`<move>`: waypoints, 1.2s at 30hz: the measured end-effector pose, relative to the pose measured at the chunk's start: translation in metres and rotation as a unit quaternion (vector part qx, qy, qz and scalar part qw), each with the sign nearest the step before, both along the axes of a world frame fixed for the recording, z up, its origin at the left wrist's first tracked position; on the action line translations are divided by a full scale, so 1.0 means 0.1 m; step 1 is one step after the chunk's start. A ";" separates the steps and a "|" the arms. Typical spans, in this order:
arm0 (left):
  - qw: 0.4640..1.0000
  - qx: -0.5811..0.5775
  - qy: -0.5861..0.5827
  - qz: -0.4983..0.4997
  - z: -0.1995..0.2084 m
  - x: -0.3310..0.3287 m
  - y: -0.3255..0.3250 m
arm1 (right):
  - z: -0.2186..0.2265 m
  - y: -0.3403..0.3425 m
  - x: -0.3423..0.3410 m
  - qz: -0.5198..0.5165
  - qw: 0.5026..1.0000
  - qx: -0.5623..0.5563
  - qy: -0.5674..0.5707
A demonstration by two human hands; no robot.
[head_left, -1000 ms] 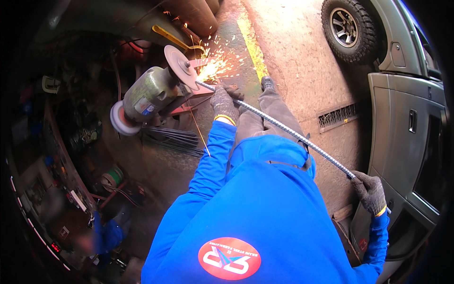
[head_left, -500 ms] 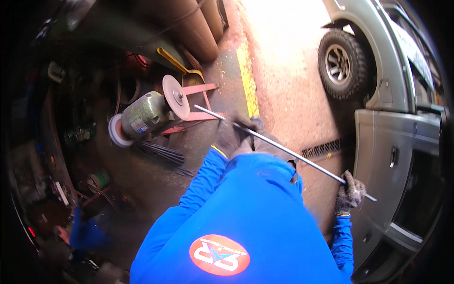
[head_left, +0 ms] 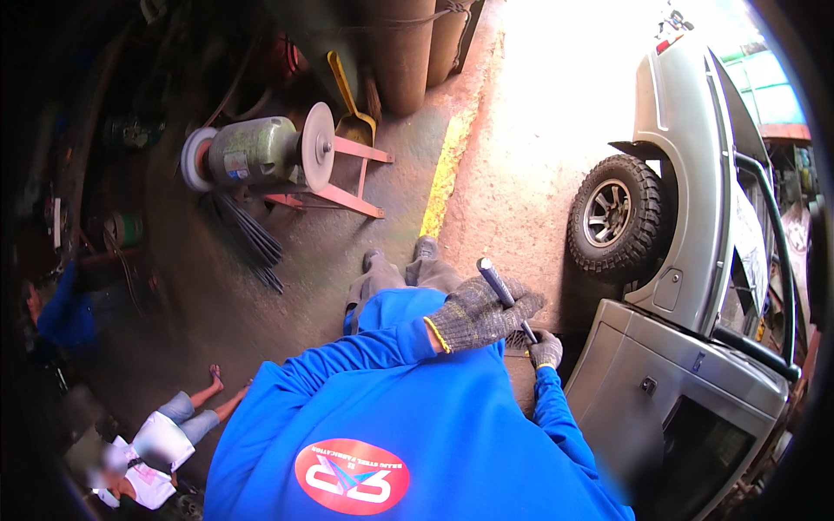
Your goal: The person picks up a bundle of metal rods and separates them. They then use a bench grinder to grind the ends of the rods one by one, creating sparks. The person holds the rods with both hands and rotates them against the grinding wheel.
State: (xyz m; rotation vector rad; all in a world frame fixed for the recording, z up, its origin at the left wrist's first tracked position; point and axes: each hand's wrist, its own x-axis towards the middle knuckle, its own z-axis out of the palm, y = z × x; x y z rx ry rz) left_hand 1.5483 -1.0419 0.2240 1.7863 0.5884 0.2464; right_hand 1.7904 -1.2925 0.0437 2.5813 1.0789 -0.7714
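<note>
A long, thin metal rod (head_left: 496,281) points up towards me, foreshortened, in front of my body. My left hand (head_left: 478,316), in a dark grey knitted glove with a yellow cuff, is closed round it below the top end. Lower on the rod, my right hand (head_left: 546,349), gloved the same way, grips it too. The rod's far end is hidden behind my hands. Over to the left stands a bench grinder (head_left: 261,152), apart from the rod, with a large flat disc (head_left: 318,146) on its right side and a paler wheel (head_left: 198,159) on its left.
A red metal frame (head_left: 347,198) juts out beside the grinder, with a bundle of dark rods (head_left: 246,239) below. Behind are a yellow dustpan (head_left: 356,127) and brown cylinders (head_left: 402,61). A silver vehicle (head_left: 669,347) stands close on the right. Another person (head_left: 156,447) sits at lower left.
The rod has swung from lying across my front to pointing up towards me. My left hand has moved right and my right hand left, so they are closer together. My view has shifted.
</note>
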 end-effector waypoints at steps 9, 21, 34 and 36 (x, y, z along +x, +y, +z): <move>0.969 0.211 -0.074 0.100 -0.12 0.04 -0.02 | -0.05 0.37 0.12 0.040 0.998 -0.026 0.038; 0.923 -0.230 -0.016 0.307 0.15 -1.10 -0.13 | -0.36 0.90 0.22 0.341 0.938 0.015 0.056; 0.536 -0.352 0.044 0.766 -2.97 -3.86 -2.44 | -0.08 2.17 -1.48 0.598 0.741 -0.001 0.304; 0.585 -0.398 0.208 0.675 -3.30 -3.92 -3.23 | -0.61 2.24 -2.09 0.754 0.608 0.002 0.249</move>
